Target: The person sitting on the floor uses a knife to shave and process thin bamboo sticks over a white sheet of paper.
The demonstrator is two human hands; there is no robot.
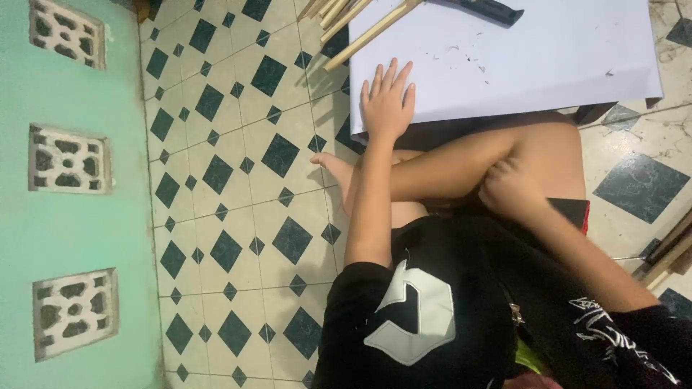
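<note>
Resting flat with fingers spread on the white sheet [519, 50], the left hand [387, 101] grips nothing, bamboo sticks [353, 25] untouched just beyond its fingertips, while the right hand [508, 186] curls empty against the knee.

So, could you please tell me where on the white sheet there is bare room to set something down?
The white sheet is mostly bare: a wide patch runs between the left hand, flat at its near left edge, and the dark tool at the far edge, out to the right corner. Small dark shavings dot the middle. The wooden sticks crowd the far left corner.
</note>
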